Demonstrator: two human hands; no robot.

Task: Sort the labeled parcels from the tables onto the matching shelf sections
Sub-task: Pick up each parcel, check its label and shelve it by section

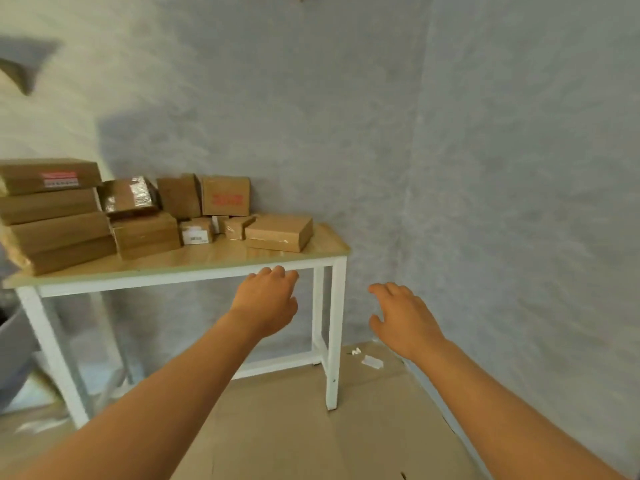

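Note:
Several brown cardboard parcels lie on a wooden table (214,259) with white legs, at the left. A flat parcel (278,232) sits nearest the table's right end. Behind it an upright box with a red label (225,196) leans at the wall. A tall stack of flat parcels (52,213) fills the left end, the top one bearing a red and white label. A small box with a white label (196,232) stands mid-table. My left hand (268,299) reaches forward below the table's front edge, fingers apart, holding nothing. My right hand (403,318) hovers to the right of the table, empty too.
A grey-blue wall corner rises behind and to the right of the table. Flattened cardboard (311,427) covers the floor. Small white scraps (372,362) lie near the table's right leg. A grey rounded object (14,351) sits at the far left. No shelf is in view.

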